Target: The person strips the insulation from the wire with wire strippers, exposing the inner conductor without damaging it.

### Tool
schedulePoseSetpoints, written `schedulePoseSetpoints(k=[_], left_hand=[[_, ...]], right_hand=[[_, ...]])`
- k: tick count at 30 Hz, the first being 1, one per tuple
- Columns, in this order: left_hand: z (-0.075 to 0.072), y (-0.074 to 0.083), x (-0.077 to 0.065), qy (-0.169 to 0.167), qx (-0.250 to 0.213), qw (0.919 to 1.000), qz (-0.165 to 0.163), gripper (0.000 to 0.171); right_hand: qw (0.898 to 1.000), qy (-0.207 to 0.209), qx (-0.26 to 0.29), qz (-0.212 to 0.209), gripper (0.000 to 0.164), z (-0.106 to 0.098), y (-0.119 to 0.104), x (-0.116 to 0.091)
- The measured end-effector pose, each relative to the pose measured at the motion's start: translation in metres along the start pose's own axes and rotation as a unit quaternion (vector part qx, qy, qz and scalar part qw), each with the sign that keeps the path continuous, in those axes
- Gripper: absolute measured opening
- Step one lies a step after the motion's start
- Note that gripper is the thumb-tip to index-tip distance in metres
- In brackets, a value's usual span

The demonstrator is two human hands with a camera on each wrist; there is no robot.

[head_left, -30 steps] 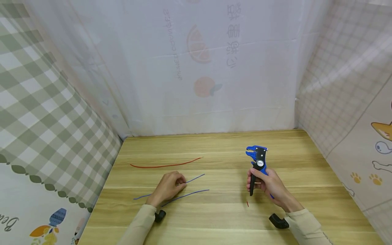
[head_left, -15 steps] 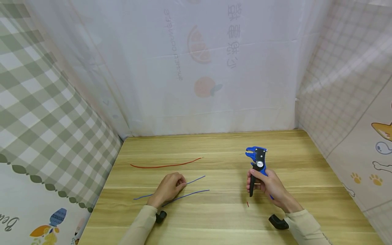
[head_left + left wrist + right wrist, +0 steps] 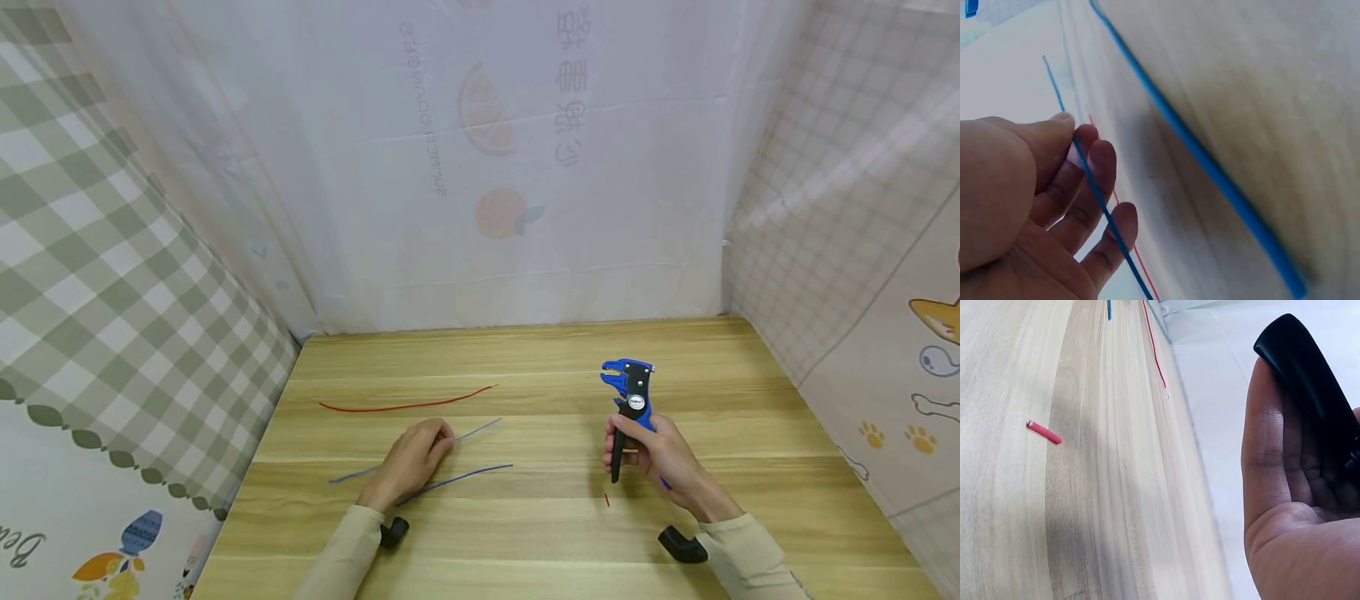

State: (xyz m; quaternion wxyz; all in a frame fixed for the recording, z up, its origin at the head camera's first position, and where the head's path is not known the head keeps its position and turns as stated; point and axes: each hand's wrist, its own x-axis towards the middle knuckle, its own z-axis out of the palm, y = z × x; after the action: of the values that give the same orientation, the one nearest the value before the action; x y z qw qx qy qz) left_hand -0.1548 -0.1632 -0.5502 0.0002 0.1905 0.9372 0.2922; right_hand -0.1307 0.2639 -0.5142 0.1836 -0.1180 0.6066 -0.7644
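Observation:
My left hand (image 3: 408, 462) pinches a thin blue wire (image 3: 480, 430) between thumb and forefinger, a little above the table. In the left wrist view the wire runs down across the other fingers, which are loosely bent. A second blue wire (image 3: 476, 473) lies on the table just in front of that hand, partly hidden by the wrist. My right hand (image 3: 663, 458) grips a blue and black wire stripper (image 3: 637, 383) by its handles, its head pointing away and its jaws apart with nothing in them. The right wrist view shows only its black handle (image 3: 1310, 369).
A red wire (image 3: 405, 407) with a bare right end lies behind the left hand. Near the right hand lies a short red piece of insulation (image 3: 607, 500). The wooden table (image 3: 525, 550) is enclosed by a white curtain (image 3: 600, 250) behind and patterned cloths at both sides.
My left hand has raised the blue wire slightly off the table, and its right end now sits higher in the head view. The right hand and wire stripper have hardly moved.

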Motion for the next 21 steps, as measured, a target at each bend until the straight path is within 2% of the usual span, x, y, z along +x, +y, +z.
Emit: schedulePoseSetpoints(k=[7, 12, 16, 21], left_hand=[[-0.008, 0.005, 0.004, 0.034, -0.074, 0.9966, -0.014, 0.009], [-0.013, 0.011, 0.006, 0.088, -0.07, 0.9937, -0.006, 0.006], [-0.02, 0.017, 0.008, 0.121, -0.066, 0.9902, 0.02, 0.004], [-0.032, 0.026, 0.011, 0.162, -0.066, 0.9815, 0.078, 0.004]], right_hand=[[1.0, -0.007, 0.004, -0.001, 0.027, 0.003, -0.003, 0.0], [1.0, -0.017, 0.016, -0.006, 0.027, 0.005, -0.005, 0.001], [0.999, -0.026, 0.023, -0.009, 0.027, 0.008, -0.007, 0.001], [0.999, -0.037, 0.023, -0.017, 0.027, 0.014, -0.01, 0.0]])
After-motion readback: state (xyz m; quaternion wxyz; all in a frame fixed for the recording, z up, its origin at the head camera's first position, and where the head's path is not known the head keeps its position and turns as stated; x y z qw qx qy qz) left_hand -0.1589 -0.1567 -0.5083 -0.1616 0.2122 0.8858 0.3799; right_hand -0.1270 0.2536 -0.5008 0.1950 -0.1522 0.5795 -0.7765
